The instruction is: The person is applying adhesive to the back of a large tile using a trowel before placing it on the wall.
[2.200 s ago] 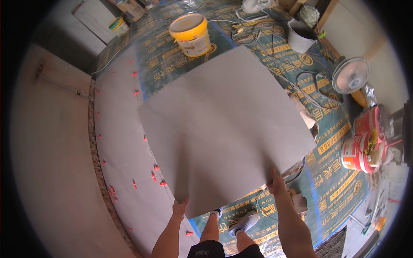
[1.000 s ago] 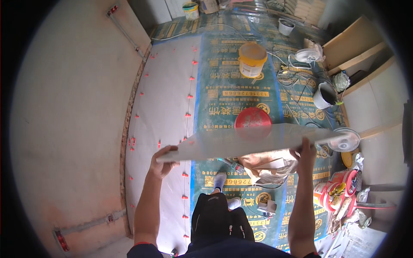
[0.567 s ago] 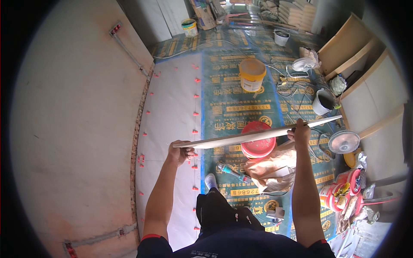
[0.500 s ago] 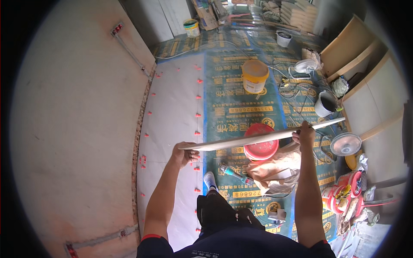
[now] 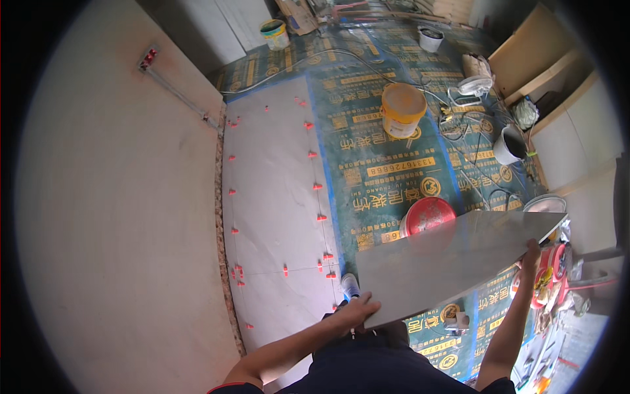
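A large grey tile (image 5: 426, 276) is held tilted in front of my body, its broad glossy face showing a reflection of the red bucket. My left hand (image 5: 359, 310) grips its near left corner, and my right hand (image 5: 531, 255) holds the edge near its far right end. Fingers on both hands are partly hidden by the tile. To the left lies a strip of laid grey tiles (image 5: 275, 197) with red levelling clips (image 5: 317, 187) along the joints. One of my shoes (image 5: 350, 285) is beside that strip.
Green protective sheeting (image 5: 394, 184) covers the floor. A yellow bucket (image 5: 403, 110) and a red-lidded bucket (image 5: 430, 215) stand ahead, the red one partly behind the tile. A bare wall (image 5: 125, 217) borders the left. Cables, a fan (image 5: 476, 85) and a dark-mouthed bucket (image 5: 510, 146) crowd the right.
The tile has turned from nearly edge-on to showing its broad face, and has come lower and to the right. Both hands moved right and nearer my body; my view shifted too.
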{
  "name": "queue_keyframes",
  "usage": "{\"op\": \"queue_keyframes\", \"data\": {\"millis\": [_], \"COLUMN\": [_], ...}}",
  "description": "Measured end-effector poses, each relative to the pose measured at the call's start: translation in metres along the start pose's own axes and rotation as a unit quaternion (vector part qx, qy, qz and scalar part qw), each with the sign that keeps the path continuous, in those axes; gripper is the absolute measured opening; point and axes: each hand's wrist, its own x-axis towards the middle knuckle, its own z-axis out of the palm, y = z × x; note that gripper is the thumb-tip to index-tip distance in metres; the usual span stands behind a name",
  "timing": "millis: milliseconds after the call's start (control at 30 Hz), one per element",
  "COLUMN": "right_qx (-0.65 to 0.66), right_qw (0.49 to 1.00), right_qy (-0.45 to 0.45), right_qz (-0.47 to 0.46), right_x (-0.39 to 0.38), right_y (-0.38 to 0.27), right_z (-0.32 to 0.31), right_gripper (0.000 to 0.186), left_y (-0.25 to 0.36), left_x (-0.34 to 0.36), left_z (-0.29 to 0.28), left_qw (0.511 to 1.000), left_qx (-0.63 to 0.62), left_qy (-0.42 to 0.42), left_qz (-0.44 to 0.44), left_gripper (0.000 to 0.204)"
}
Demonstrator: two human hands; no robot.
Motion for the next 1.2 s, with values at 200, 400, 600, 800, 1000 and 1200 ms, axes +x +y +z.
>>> {"op": "queue_keyframes", "data": {"millis": [200, 400, 600, 800, 1000, 1200], "right_qx": [-0.013, -0.049, -0.078, -0.059, -0.092, -0.074], "right_qw": [0.996, 0.999, 0.992, 0.98, 0.969, 0.968], "right_qy": [0.088, 0.009, 0.094, 0.17, 0.22, 0.238], "right_qz": [-0.026, -0.015, -0.033, -0.088, -0.058, -0.02], "right_x": [-0.014, -0.032, -0.08, -0.071, -0.073, -0.077], "right_y": [-0.01, -0.038, -0.046, -0.052, -0.063, -0.079], "right_z": [0.016, 0.041, 0.115, 0.164, 0.173, 0.206], "right_gripper": [0.01, 0.015, 0.047, 0.048, 0.044, 0.046], "left_y": [0.022, 0.064, 0.122, 0.182, 0.283, 0.259], "left_x": [0.0, -0.002, -0.001, 0.027, 0.048, 0.073], "left_z": [-0.005, -0.025, -0.04, -0.062, 0.003, 0.055], "left_qw": [0.997, 0.981, 0.964, 0.87, 0.612, 0.69], "left_qx": [0.004, 0.062, 0.096, 0.385, 0.658, 0.55], "left_qy": [-0.053, -0.13, -0.169, -0.219, -0.439, -0.421], "left_qz": [-0.047, -0.129, -0.182, -0.218, -0.027, 0.209], "left_gripper": [0.105, 0.119, 0.126, 0.112, 0.094, 0.093]}}
